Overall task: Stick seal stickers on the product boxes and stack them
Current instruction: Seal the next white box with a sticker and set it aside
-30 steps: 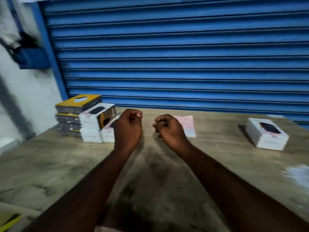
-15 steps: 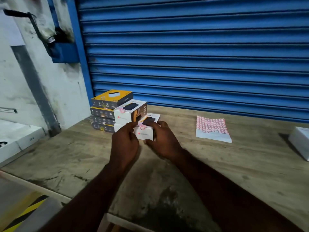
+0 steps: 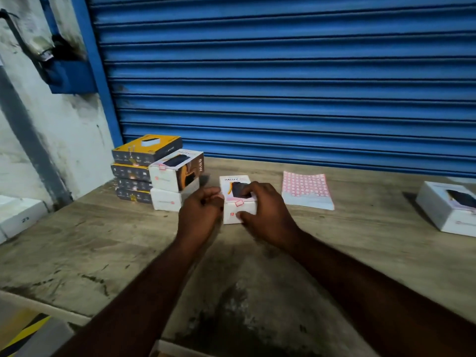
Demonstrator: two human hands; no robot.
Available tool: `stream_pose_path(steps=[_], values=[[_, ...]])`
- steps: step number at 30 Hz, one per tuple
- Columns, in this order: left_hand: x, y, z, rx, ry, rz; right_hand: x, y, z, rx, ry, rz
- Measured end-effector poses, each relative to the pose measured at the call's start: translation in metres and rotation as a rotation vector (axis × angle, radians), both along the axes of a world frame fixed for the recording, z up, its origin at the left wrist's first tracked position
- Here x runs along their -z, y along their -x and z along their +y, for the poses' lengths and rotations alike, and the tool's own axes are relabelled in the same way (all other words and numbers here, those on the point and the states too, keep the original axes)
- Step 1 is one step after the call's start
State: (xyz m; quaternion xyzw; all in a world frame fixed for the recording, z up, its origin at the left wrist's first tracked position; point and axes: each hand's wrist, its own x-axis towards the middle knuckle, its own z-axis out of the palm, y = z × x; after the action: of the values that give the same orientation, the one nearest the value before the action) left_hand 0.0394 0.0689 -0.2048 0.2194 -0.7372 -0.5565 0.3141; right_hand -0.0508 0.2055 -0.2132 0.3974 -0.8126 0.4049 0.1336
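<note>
A small white product box (image 3: 235, 191) rests on the wooden table (image 3: 103, 253), a pink seal sticker on its front top edge. My right hand (image 3: 262, 212) grips it, fingers over the lid and thumb on the front face. My left hand (image 3: 201, 215) is curled against the box's left side; whether it holds the box is unclear. To the left stand two stacked white boxes (image 3: 177, 173) and a stack of yellow-and-dark boxes (image 3: 140, 166). A pad of pink seal stickers (image 3: 306, 189) lies just right of my hands. Another white box (image 3: 448, 207) sits at the far right.
A blue roller shutter (image 3: 283, 86) closes off the back of the table. A white wall with a grey pipe (image 3: 28, 140) is at the left. White cartons (image 3: 18, 217) sit lower left, beyond the table edge. A yellow-black striped floor marking (image 3: 28, 331) shows bottom left.
My hands went from empty fists in mid-air to the stacks, and the white box now sits apart from the stacks, nearer the sticker pad. The view has swung left.
</note>
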Motion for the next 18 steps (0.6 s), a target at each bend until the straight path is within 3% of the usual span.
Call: stream_pose_path(steps=[2, 5, 10, 13, 18], values=[[-0.002, 0.009, 0.013, 0.158, -0.316, 0.044, 0.000, 0.006, 0.018, 0.034, 0.059, 0.032], [-0.009, 0.022, 0.034, 0.306, -0.518, 0.110, -0.007, 0.016, 0.044, 0.056, 0.162, 0.060], [-0.031, 0.049, 0.066, 0.404, -0.480, 0.107, -0.023, 0.032, 0.078, 0.090, 0.312, 0.119], [-0.041, 0.067, 0.078, 0.524, -0.528, 0.090, -0.039, 0.037, 0.100, 0.080, 0.272, 0.193], [-0.046, 0.084, 0.102, 0.550, -0.515, 0.118, -0.047, 0.041, 0.119, 0.107, 0.302, 0.205]])
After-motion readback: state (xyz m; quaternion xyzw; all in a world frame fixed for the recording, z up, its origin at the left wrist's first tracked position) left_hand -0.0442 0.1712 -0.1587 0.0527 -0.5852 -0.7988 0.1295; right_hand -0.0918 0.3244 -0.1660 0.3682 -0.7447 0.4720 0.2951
